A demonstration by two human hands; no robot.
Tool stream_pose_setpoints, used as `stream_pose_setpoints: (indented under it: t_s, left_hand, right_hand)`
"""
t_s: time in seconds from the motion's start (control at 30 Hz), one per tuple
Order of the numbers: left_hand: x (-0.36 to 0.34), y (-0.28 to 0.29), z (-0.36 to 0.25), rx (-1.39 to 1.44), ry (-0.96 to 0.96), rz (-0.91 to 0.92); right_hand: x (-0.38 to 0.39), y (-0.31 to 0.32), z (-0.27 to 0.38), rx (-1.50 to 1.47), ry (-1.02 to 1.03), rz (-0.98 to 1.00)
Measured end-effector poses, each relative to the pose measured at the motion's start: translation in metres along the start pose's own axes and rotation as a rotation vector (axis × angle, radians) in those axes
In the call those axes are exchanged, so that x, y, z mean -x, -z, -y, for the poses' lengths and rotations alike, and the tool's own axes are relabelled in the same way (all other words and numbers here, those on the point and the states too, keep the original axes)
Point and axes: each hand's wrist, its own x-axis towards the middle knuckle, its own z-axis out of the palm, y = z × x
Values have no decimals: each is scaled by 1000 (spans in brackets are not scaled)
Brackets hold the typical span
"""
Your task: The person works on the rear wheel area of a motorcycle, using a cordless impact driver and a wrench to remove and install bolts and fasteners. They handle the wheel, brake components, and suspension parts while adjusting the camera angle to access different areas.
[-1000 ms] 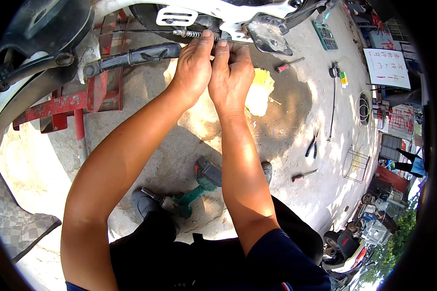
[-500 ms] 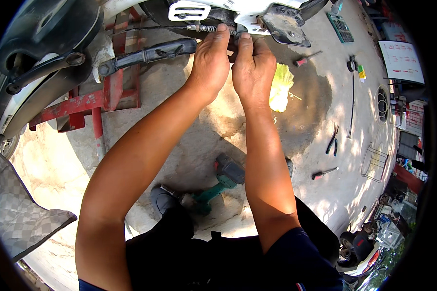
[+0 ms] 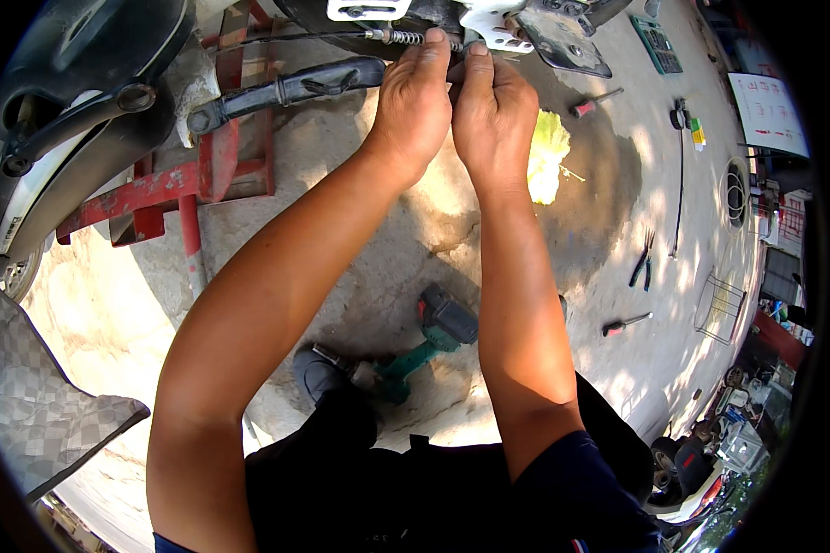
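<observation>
At the underside of a scooter, both my hands work side by side at the end of a cable. My left hand [image 3: 415,106] is closed, its thumb pressed on the right end of the cable's coil spring [image 3: 402,37]; its other fingers are hidden beneath. Beside it my right hand [image 3: 496,109] is closed too, thumb against a small metal part [image 3: 470,41] below the white bracket [image 3: 505,35]. What its curled fingers grip is hidden. A black metal arm [image 3: 290,85] ends just left of my left hand.
A red metal stand [image 3: 148,198] is at the left. A green cordless power tool [image 3: 415,355] lies by my shoe [image 3: 318,373]. On the concrete at right are two screwdrivers [image 3: 598,102], pliers [image 3: 643,261], a long thin rod [image 3: 681,184], a wire rack [image 3: 719,309] and a yellow-green leaf [image 3: 549,157].
The whole view has shifted slightly, with the scene sitting a little further right and the scooter higher. Both hands remain at the spring and bracket, with little change in their grip.
</observation>
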Motion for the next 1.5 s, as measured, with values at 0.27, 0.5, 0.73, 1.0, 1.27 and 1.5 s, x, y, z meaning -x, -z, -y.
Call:
stream_pose_setpoints:
  t_s: [0.27, 0.5, 0.73, 1.0, 1.27, 1.5]
  left_hand:
    - [-4, 7, 5, -109, -73, -4]
    - [-11, 1, 18, -170, -253, -80]
    - [-11, 10, 16, -94, -105, 7]
    - [-2, -1, 8, -64, -26, -15]
    - [-6, 17, 6, -169, -88, 87]
    - [48, 43, 17, -452, 189, 192]
  right_hand:
    - [0, 0, 2, -21, -2, 36]
    - [-4, -2, -5, 19, 36, 29]
    - [0, 0, -6, -171, -142, 119]
    - [8, 93, -47, 718, 439, 944]
    - [52, 212, -65, 852, 628, 1394]
    - [176, 158, -97, 293, 810, 1383]
